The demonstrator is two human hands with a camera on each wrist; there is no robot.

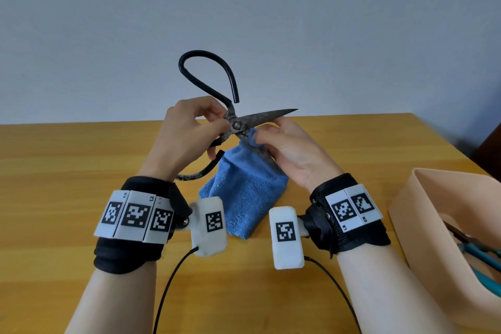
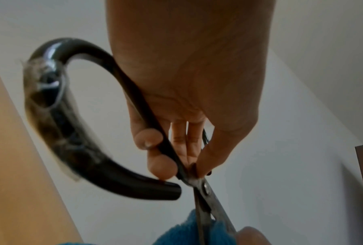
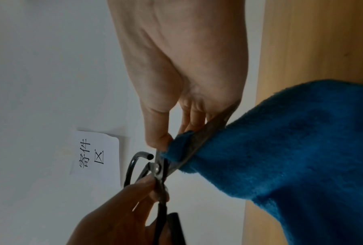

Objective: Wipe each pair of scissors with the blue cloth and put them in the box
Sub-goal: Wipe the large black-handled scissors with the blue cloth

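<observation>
Large old black-handled scissors (image 1: 238, 123) are held up over the wooden table (image 1: 67, 160), blades spread apart. My left hand (image 1: 189, 127) grips them by a handle shank just behind the pivot (image 2: 206, 190). My right hand (image 1: 282, 144) pinches the blue cloth (image 1: 244, 190) around the lower blade (image 3: 199, 142) near the pivot; the rest of the cloth hangs down to the table. The upper blade (image 1: 271, 115) points right, bare. A peach box (image 1: 423, 198) stands at the right.
Inside the box lie teal-handled scissors (image 1: 479, 257). A white paper sign with printed characters (image 3: 92, 152) hangs on the wall behind. Cables run from both wrist cameras toward the near table edge.
</observation>
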